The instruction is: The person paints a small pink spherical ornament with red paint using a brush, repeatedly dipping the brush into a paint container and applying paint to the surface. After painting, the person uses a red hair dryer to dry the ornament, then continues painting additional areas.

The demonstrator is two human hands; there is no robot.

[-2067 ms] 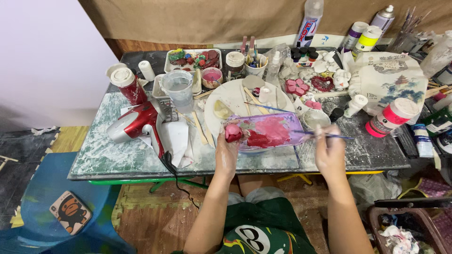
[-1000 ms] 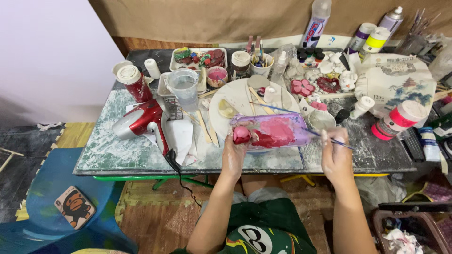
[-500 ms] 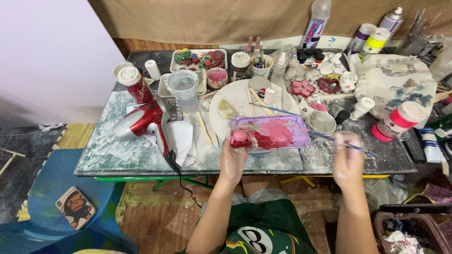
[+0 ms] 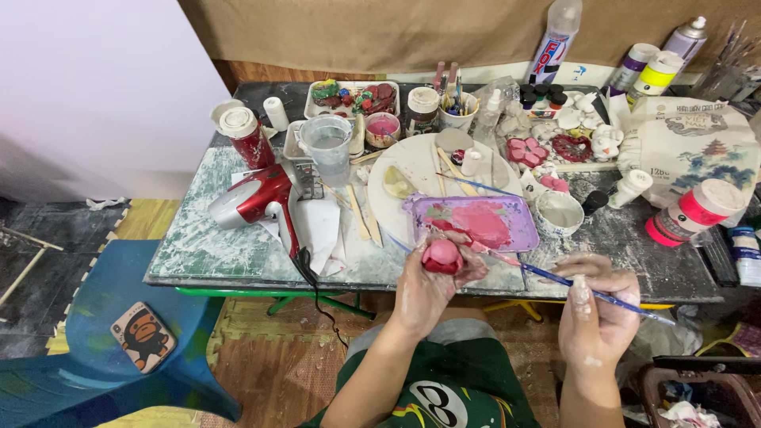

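step: painting, I reckon | left hand (image 4: 432, 281) gripping small pink figure (image 4: 441, 256) over table (image 4: 198, 246) edge | right hand (image 4: 596, 313) pinching blue-handled brush (image 4: 555, 279) (tip at purple tray (image 4: 519, 230)) | next: steady tip onto figure

Bright, even light falls from overhead across the cluttered table (image 4: 198, 246), with soft, short shadows beneath it. The red hair dryer (image 4: 250, 198) shows a faint sheen. Focus is sharp mid-frame; wide-angle lens bends the table's edges outward.
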